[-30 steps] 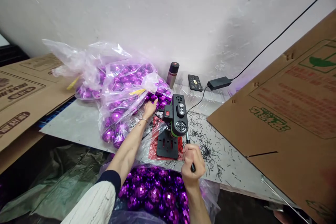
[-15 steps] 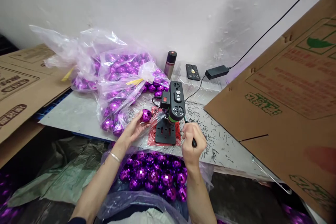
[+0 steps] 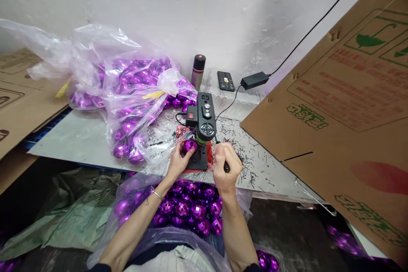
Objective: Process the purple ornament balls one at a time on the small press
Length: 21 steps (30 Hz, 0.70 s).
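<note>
Between the fingers of my left hand (image 3: 179, 160) is a shiny purple faceted ball (image 3: 190, 145), held at the left side of a small black press (image 3: 206, 114), under its head and above its slotted base plate (image 3: 198, 160). My right hand (image 3: 227, 165) is wrapped in a fist round the black-gripped lever (image 3: 226, 167) on the press's right side. The head of the press hides part of the space where the ball meets it. Below the table edge, an open plastic bag of purple balls (image 3: 182, 209) lies between my forearms.
Tied clear bags of purple balls (image 3: 134, 76) stand at the left back. Behind the press are a dark-capped bottle (image 3: 198, 71), a phone (image 3: 225, 81) and a power adapter (image 3: 254, 80) with its cord. Short dark bits litter the table (image 3: 264, 170). A large carton (image 3: 334, 106) leans in from the right.
My left hand has moved right, bringing the purple ball from beside the press to under its head. My right hand stays on the lever. The whole view has shifted slightly.
</note>
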{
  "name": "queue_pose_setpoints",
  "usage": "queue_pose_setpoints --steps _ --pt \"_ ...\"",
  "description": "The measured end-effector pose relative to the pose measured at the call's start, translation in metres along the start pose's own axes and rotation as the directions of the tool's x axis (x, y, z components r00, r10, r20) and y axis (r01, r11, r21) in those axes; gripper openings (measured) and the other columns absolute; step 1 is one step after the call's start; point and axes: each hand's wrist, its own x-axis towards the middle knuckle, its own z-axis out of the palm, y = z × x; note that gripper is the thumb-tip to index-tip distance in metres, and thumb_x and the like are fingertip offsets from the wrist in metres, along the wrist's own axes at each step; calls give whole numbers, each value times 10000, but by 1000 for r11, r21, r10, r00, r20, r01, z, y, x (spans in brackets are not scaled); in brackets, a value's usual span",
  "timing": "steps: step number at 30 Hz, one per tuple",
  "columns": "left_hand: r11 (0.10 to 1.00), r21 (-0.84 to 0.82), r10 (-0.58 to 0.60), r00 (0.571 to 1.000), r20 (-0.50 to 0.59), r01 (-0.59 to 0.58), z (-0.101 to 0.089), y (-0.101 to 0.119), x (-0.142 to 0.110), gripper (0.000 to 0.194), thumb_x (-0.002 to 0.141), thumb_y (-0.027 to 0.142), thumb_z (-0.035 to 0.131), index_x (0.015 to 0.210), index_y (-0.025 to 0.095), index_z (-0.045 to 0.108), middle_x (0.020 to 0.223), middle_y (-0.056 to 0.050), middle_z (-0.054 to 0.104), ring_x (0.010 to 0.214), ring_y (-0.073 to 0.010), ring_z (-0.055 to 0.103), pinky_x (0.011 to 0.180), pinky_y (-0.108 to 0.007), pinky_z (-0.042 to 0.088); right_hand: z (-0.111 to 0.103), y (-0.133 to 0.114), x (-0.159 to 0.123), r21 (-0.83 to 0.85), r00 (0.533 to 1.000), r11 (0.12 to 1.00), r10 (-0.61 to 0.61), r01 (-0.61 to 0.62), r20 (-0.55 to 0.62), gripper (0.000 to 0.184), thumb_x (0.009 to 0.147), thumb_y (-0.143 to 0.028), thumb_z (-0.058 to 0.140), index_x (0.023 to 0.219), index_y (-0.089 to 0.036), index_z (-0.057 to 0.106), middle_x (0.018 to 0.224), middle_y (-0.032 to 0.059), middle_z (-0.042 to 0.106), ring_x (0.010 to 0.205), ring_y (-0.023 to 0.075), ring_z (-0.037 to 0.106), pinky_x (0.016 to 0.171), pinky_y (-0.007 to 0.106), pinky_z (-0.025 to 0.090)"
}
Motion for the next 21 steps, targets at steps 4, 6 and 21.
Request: queue_pose_setpoints --steps 4,6,21 --pt "961 236 142 989 35 -146 2 -1 1 448 881 431 764 1258 225 637 1237 -102 731 1144 -282 689 1046 -466 516 -1 0 -1 -7 1000 1000 -9 9 3 288 1016 -112 466 751 -213 516 701 -19 558 646 104 540 597 266 422" --pt "929 314 183 981 67 -195 1 -1 0 443 895 422 748 1273 222 630 1246 -108 729 1144 -291 690 1036 -477 521 -1 0 -2 -7 1000 1000 -8 8 4 287 1014 -113 468 750 -214 519 702 -17 563 649 106 545 594 268 422" --pt "814 438 327 924 196 -381 -2 -20 -5 555 916 437 733 1391 194 578 1353 -148 701 1271 -324 665 1085 -509 533 0 2 -6 -2 1000 1000 -9 9 2 285 1009 -88 470 758 -215 514 713 -16 558 667 104 552 606 264 431"
